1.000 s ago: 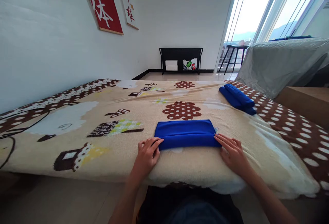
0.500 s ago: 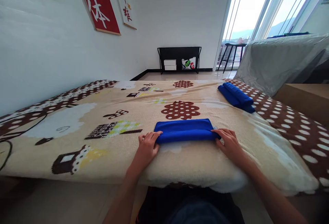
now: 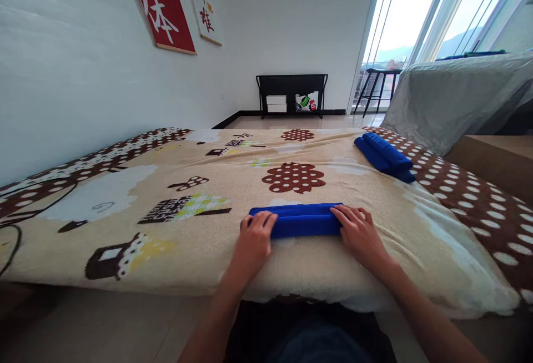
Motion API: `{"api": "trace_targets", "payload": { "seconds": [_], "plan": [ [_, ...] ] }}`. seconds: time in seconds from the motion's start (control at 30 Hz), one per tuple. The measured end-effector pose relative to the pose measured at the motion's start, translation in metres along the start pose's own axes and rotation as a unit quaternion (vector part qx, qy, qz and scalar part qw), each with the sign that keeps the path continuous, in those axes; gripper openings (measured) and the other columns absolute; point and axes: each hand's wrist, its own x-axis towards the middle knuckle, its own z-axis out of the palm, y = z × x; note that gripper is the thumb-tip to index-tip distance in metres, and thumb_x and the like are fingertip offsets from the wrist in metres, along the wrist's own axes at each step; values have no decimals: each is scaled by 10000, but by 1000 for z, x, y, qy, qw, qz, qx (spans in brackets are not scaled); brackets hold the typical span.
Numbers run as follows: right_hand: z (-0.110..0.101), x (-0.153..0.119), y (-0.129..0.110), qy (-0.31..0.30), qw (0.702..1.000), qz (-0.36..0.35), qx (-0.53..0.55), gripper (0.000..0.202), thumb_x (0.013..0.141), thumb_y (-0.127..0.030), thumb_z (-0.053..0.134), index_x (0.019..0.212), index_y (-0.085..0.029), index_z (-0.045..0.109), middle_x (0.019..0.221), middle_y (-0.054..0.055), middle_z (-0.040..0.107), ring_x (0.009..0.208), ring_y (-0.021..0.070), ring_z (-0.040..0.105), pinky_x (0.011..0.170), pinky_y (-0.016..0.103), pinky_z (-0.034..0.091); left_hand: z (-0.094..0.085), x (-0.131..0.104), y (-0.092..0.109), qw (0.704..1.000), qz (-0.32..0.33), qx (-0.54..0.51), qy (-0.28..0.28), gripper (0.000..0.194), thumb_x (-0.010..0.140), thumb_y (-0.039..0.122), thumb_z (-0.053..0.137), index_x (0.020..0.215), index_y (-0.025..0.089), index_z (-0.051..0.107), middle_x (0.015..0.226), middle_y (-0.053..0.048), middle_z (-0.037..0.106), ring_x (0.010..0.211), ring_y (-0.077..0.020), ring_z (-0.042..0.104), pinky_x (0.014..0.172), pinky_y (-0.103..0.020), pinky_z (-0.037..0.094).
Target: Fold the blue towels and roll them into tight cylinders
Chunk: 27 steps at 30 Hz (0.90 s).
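A folded blue cloth lies near the front edge of the bed, a long narrow strip with a crease running along it. Over its left end, the fingers of my left hand are curled and pressed together. My right hand grips the right end, fingertips on top of the fabric and the thumb at the near side. The cloth's two ends are partly hidden beneath my hands. Farther back on the right rests another folded blue cloth, which neither hand touches.
A cream patterned blanket covers the bed, with a brown dotted sheet along the right side. Beyond the bed stands a black rack. A plastic-covered piece of furniture and a stool are at right.
Both hands have moved inward, from the corners onto the ends of the cloth. The cloth now looks narrower from front to back, its far edge closer to me.
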Motion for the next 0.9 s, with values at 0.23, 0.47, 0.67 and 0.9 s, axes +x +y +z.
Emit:
{"api": "trace_targets", "payload": {
  "seconds": [0.23, 0.47, 0.67, 0.9],
  "plan": [
    [10, 18, -45, -57, 988, -115, 82, 610, 914, -160, 456, 1519, -156, 373, 1548, 99, 407, 1431, 228, 382, 1159, 455, 329, 23, 10, 42, 994, 94, -44, -15, 621, 868, 207, 528, 1470, 100, 421, 1523, -145, 451, 1432, -266, 389, 1178, -451, 298],
    [8, -14, 0, -60, 989, -109, 76, 652, 958, -209, 438, 1578, -237, 238, 1568, 64, 377, 1448, 217, 362, 1182, 483, 317, 22, -21, -7, 995, 84, -40, 29, 579, 922, 249, 519, 1487, 190, 404, 1521, -84, 466, 1423, -230, 410, 1185, -437, 294],
    [8, -31, 31, -43, 993, -81, 75, 764, 857, -118, 442, 1580, -248, 233, 1554, 64, 402, 1435, 209, 385, 1184, 470, 296, 16, -46, -33, 998, 37, -5, 55, 567, 933, 176, 462, 1492, 235, 386, 1495, -104, 495, 1384, -239, 460, 1152, -479, 248],
    [13, -15, 27, -33, 996, -34, 78, 670, 826, -88, 437, 1478, -246, 443, 1402, 77, 580, 1296, 227, 538, 1084, 488, 355, 14, -28, -25, 999, -35, -23, 25, 596, 822, 50, 463, 1379, 254, 512, 1392, -95, 596, 1288, -261, 541, 1055, -490, 288]
  ]
}}
